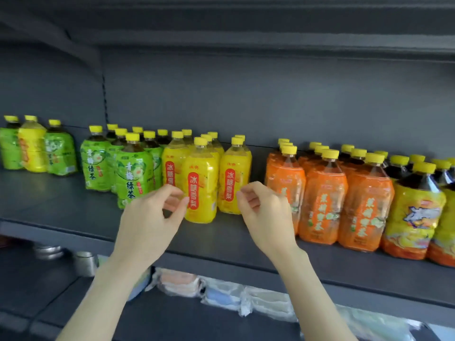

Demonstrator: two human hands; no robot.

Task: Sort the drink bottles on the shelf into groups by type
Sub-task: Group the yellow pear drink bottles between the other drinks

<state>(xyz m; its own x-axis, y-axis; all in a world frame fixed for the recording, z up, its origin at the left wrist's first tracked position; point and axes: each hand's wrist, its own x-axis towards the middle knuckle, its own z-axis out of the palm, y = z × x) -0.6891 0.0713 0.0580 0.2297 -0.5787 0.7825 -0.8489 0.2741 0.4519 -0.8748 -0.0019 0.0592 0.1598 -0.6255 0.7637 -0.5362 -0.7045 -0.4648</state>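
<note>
Yellow-capped drink bottles stand in groups on the dark grey shelf (73, 212). A green-label group (130, 173) is left of centre, a yellow-label group (202, 183) in the middle, an orange-label group (325, 198) to the right, and dark-tea bottles with yellow labels (416, 212) at far right. At far left, one yellow bottle (32, 148) stands between two green ones. My left hand (150, 217) hovers in front of the front yellow bottle, fingers curled and apart, holding nothing. My right hand (263, 210) hovers beside the right yellow bottle, also loose and holding nothing.
The shelf's front edge runs under my wrists. Bare shelf surface lies between the far-left trio and the green group. Below, a lower shelf holds metal cups (83, 263) at left and plastic-wrapped packs (221, 291) in the middle. Another shelf board hangs overhead.
</note>
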